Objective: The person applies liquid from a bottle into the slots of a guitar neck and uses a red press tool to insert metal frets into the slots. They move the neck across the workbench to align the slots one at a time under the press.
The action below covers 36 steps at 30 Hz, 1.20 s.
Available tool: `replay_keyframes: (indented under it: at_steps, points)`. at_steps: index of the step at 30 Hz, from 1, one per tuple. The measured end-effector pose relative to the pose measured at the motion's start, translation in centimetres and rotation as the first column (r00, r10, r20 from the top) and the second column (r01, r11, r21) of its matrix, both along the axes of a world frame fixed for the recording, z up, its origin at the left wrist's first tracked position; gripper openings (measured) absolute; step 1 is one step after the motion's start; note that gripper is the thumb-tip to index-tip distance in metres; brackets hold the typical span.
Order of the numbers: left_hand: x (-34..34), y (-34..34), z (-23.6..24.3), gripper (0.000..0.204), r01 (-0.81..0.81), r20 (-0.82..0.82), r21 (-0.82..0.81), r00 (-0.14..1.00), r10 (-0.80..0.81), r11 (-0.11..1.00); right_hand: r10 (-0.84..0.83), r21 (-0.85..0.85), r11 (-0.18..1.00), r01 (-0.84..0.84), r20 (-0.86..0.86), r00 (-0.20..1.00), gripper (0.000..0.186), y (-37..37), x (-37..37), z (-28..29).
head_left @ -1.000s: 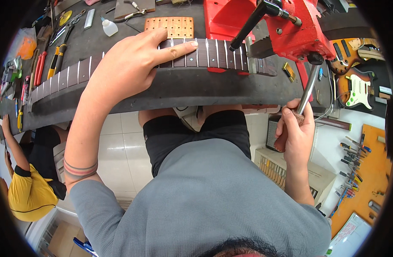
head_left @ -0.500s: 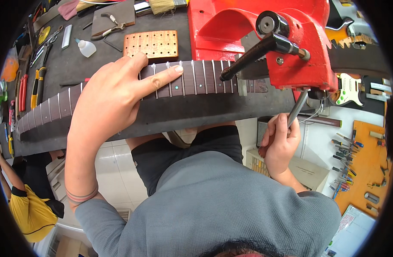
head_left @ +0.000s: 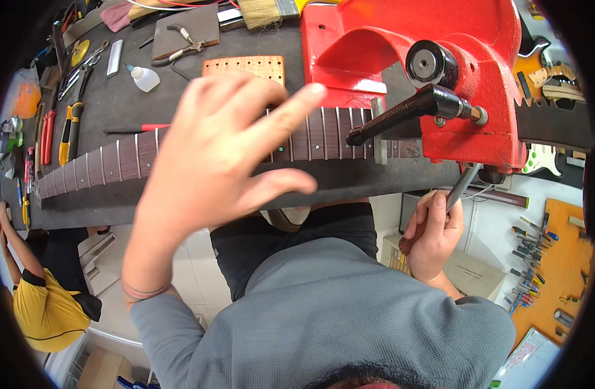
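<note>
Fretboard [head_left: 320, 133], dark with pale metal frets, lies lengthwise along the black surface [head_left: 349, 181] in the head view, its right end at the red press [head_left: 459, 139], perforated wooden block [head_left: 245, 67] behind. Left hand [head_left: 213, 152], blurred, over the fretboard, fingers spread and gripping nothing, contact impossible to tell; right hand [head_left: 433, 240], below the press, fingers closed round a metal rod [head_left: 464, 185]. Step in hand, by judgement: setting the fretboard at the press; next move calls for steadying left fingers and a firm right grip.
</note>
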State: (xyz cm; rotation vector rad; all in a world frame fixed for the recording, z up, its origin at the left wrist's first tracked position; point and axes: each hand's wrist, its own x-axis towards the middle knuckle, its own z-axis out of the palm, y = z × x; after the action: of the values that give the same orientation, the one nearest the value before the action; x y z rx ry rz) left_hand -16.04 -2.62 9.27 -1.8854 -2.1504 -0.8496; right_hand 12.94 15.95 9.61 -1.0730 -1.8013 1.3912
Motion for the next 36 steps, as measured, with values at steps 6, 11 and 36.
replay_keyframes:
  at_steps: [6, 11, 36]
  points:
    - [2.7, 4.9, 0.4, 0.044, 0.029, 0.246, 0.349, 0.962, -0.121, 0.937, 0.037, -0.042, 0.998, -0.038, -0.013, 0.999, 0.025, 0.3, 0.4, 0.2]
    - [1.2, 7.3, 1.6, 0.03, -0.084, 0.425, 0.406, 0.899, -0.107, 0.91, 0.077, -0.066, 0.994, -0.083, -0.089, 0.993, 0.021, 0.9, 0.7, -0.2]
    - [5.2, 8.1, 9.5, 0.063, -0.135, 0.394, 0.778, 0.865, -0.31, 0.613, 0.144, -0.091, 0.981, -0.17, -0.245, 0.959, 0.009, 2.0, 1.2, -1.6]
